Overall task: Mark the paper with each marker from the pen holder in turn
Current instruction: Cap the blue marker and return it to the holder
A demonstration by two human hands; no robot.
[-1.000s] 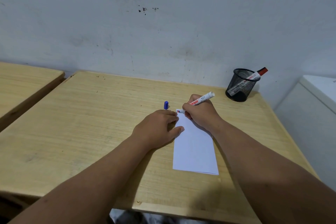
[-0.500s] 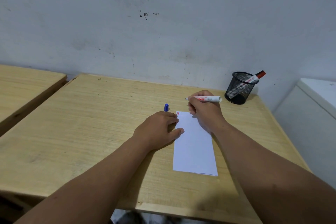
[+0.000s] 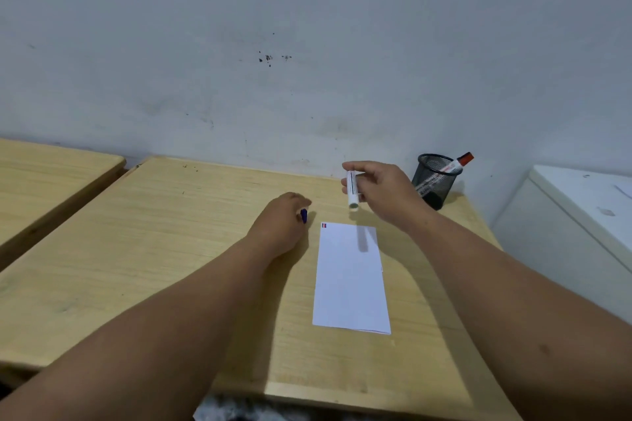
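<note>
Right hand [image 3: 384,193] raised above the pale wooden counter [image 3: 154,249], fingers closed on the white-barrelled marker [image 3: 352,190]; tip hidden behind fingers, butt end toward camera. Left hand [image 3: 280,224] pinching the small blue marker cap [image 3: 303,215], mostly hidden by fingers. White folded paper sheet [image 3: 350,278] flat on counter, tiny red and dark marks at far-left corner, too small to resolve. Black mesh pen holder [image 3: 434,179] at far right, red-capped marker [image 3: 456,164] inside. Versus 0.5 s earlier: left hand off paper and onto cap; marker swung from level to near upright.

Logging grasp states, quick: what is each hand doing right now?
Left hand: closed on the blue cap.
Right hand: holding the white marker above the table.
</note>
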